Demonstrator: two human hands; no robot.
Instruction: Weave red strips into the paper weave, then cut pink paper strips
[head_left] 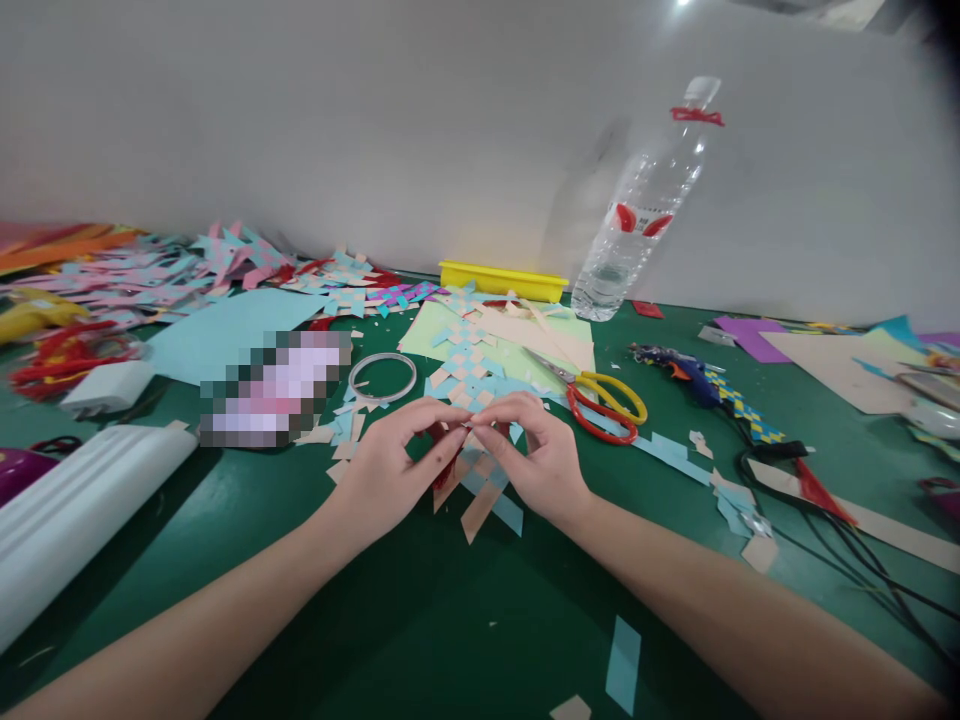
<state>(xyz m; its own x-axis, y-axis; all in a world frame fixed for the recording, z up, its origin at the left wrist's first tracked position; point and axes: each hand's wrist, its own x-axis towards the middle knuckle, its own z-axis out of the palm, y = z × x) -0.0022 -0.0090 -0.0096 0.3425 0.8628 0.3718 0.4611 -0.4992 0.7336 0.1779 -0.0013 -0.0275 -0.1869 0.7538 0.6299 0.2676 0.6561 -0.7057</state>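
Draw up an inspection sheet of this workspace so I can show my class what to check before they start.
Surface: green table, with small paper scraps near its front edge.
Job's things: woven blue-and-peach paper beneath the hands; something red by the left hand.
Clutter: open scissors, a dark-blue glue gun and a pile of pink and blue strips.
Grippers: left hand and right hand meet at pinched fingers; what they hold is too small to tell.
Cables: black cables at right, crossing a paper strip.
Surroundings: grey wall behind, clear bottle before it.
Other people: nothing seen.
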